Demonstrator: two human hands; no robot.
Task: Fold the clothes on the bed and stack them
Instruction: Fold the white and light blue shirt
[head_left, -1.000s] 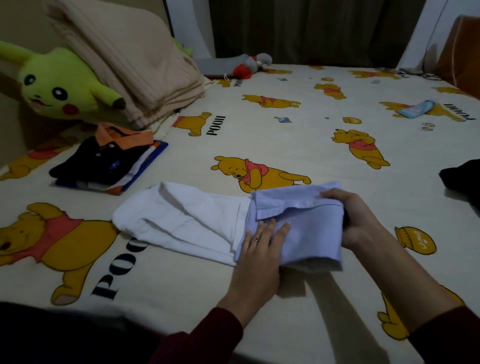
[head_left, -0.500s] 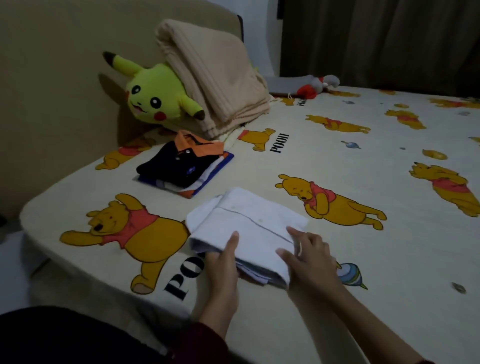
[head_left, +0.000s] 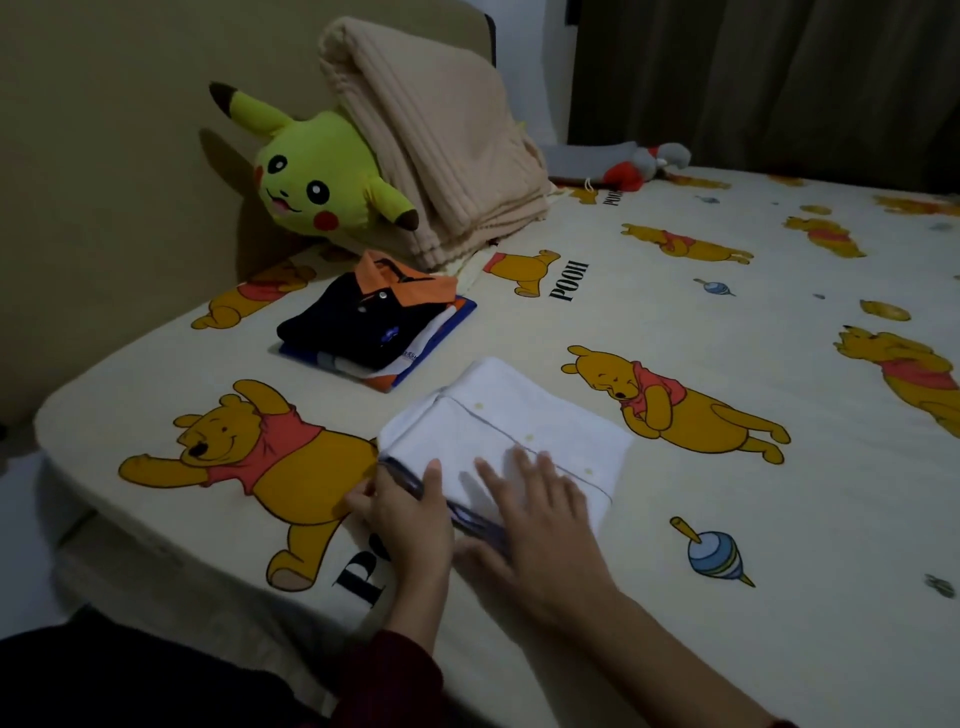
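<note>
Since half a second ago: right hand (head_left: 540, 525) slid from the near corner up onto the folded white shirt (head_left: 514, 431), fingers straight and spread, pressing flat. Left hand (head_left: 410, 514) still at the near-left edge, thumb on top, fingers tucked beneath, gripping the layers. Shirt folded into a rectangle, lying on the bed sheet (head_left: 675, 597) near the front edge. Just beyond it, apart, stack of folded clothes (head_left: 379, 325), dark polo with orange collar on top. Farther back, yellow plush toy (head_left: 311, 182) leaning beside folded beige blanket (head_left: 436, 150).
</note>
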